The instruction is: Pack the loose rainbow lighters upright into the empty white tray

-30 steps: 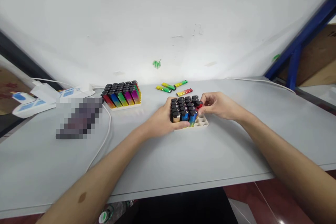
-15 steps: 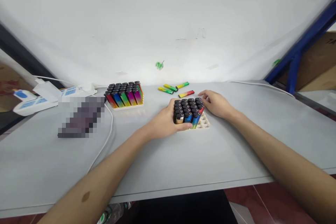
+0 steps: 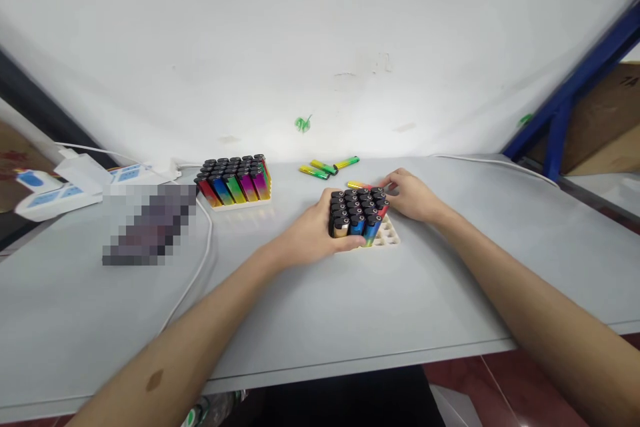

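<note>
My left hand [image 3: 313,227] is closed around the left side of a block of upright lighters [image 3: 356,210] with black tops. They stand in a white tray [image 3: 393,235] whose right part shows bare square slots. Just behind the block, a yellow-and-red lighter [image 3: 356,184] lies with its red end at the fingertips of my right hand [image 3: 407,195]. The fingers of that hand are closed on this end, partly hidden by the block. Farther back, several yellow-and-green lighters [image 3: 323,167] lie loose on the table.
A second tray of lighters [image 3: 235,180] stands at the back left. Beyond it are a white power strip [image 3: 70,190], a white cable [image 3: 207,240] and a pixelated dark object [image 3: 150,227]. The grey table [image 3: 320,320] meets a white wall; a blue frame [image 3: 560,113] rises at right.
The yellow-and-red lighter has shifted right and toward me, its red end now at my right fingers. My left hand stays on the block.
</note>
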Motion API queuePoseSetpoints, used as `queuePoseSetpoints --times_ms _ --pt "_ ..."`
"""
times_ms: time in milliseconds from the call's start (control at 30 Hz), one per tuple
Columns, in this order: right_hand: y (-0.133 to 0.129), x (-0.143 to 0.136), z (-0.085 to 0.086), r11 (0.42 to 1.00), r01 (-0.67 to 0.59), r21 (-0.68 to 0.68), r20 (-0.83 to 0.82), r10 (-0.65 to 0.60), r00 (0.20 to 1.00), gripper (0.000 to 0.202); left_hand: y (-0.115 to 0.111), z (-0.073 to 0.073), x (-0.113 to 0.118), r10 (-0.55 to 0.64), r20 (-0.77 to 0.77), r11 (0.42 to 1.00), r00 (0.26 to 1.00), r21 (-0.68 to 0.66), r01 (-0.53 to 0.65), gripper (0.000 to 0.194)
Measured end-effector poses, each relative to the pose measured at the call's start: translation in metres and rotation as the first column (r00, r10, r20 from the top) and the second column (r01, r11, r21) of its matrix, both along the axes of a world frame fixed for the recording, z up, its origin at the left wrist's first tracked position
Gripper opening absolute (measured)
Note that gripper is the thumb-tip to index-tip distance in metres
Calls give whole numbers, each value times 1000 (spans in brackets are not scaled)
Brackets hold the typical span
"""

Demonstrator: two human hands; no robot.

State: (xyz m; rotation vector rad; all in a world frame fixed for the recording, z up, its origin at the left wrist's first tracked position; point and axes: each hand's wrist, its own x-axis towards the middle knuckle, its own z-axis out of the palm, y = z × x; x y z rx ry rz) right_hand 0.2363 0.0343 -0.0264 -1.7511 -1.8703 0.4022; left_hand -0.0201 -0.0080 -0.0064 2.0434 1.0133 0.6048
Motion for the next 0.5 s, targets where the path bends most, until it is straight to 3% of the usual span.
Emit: queuePoseSetpoints --times_ms 100,233,333,500 --pt "-3 5 5 999 18 45 -328 -2 945 23 1 -2 0 -2 9 1000 1000 6 2 67" --pt "-7 -4 15 996 55 73 -786 24 618 30 2 -4 0 -17 35 1000 999 7 17 68" --pt "-10 -12 19 998 63 26 -873 -8 488 35 3 -4 0 -13 19 1000 1000 12 13 68" --pt "-10 -16 16 998 29 -62 -877 -69 475 29 3 -2 1 8 -8 1000 1000 27 -8 69"
